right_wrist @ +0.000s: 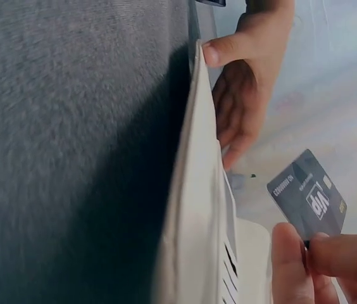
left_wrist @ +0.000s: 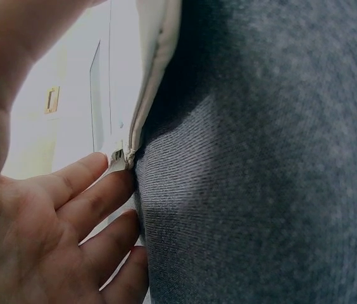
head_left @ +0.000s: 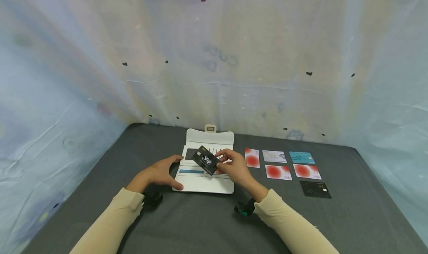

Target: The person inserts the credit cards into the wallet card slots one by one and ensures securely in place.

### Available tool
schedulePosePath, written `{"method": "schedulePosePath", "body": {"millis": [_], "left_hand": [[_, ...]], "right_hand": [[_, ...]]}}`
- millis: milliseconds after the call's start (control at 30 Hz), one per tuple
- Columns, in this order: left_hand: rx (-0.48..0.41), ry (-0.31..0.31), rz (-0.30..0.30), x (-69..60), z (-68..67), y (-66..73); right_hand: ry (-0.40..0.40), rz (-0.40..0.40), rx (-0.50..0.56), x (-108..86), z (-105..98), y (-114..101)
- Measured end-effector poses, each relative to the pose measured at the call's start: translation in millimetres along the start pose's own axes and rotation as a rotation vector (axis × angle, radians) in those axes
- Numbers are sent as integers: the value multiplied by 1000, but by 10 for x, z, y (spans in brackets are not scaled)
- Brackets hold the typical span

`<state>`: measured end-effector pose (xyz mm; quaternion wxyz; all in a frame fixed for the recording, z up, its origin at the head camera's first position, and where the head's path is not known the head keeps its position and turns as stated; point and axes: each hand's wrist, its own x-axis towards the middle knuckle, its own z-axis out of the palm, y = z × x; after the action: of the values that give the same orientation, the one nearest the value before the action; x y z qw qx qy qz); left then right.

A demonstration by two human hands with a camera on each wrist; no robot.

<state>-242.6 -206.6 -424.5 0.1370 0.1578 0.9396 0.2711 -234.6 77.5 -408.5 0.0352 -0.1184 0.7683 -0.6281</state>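
A white wallet (head_left: 204, 186) lies unfolded on the dark grey cloth, with card slots and a clasp tab at its far side. My left hand (head_left: 159, 173) rests at the wallet's left edge, thumb on the near corner and fingers spread toward the far side. In the left wrist view, the fingertips touch the edge beside a small zip pull (left_wrist: 119, 155). Over the wallet, my right hand (head_left: 238, 169) pinches a black VIP card (head_left: 204, 159) by one corner between thumb and fingers. The right wrist view shows that card (right_wrist: 309, 193) tilted above the wallet's slots.
Right of the wallet, several cards lie flat: red-and-white ones (head_left: 278, 172), a silver one (head_left: 274, 156), a teal one (head_left: 302, 157) and a black one (head_left: 315, 189). A teal card edge (head_left: 191, 171) shows in a wallet pocket. Pale patterned sheeting (head_left: 214, 61) hangs behind the table.
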Motion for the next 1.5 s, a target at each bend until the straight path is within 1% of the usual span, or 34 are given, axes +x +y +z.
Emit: {"method": "schedulePosePath", "body": {"millis": [100, 400, 700, 833, 900, 1000, 1067, 1100, 1267, 1500], "left_hand": [[-1, -1, 2, -3, 1, 1], [-11, -9, 12, -12, -2, 5], [-11, -9, 11, -4, 15, -5], [-11, -6, 11, 4, 14, -12], [-10, -5, 11, 8, 11, -16], [-10, -6, 6, 8, 11, -11], [-11, -6, 3, 7, 11, -5], [-11, -6, 2, 5, 10, -2], [-10, -8, 4, 2, 5, -3], [0, -4, 1, 3, -3, -1]], "right_hand": [[12, 16, 21, 18, 69, 10], [25, -10, 28, 42, 238, 57], [26, 3, 3, 92, 298, 144], [29, 4, 15, 101, 307, 174], [19, 11, 16, 80, 308, 129], [0, 13, 7, -2, 304, -20], [-9, 17, -7, -11, 305, -47], [-9, 13, -6, -11, 305, -37], [-1, 10, 4, 110, 319, 200], [-3, -9, -11, 130, 321, 219]]}}
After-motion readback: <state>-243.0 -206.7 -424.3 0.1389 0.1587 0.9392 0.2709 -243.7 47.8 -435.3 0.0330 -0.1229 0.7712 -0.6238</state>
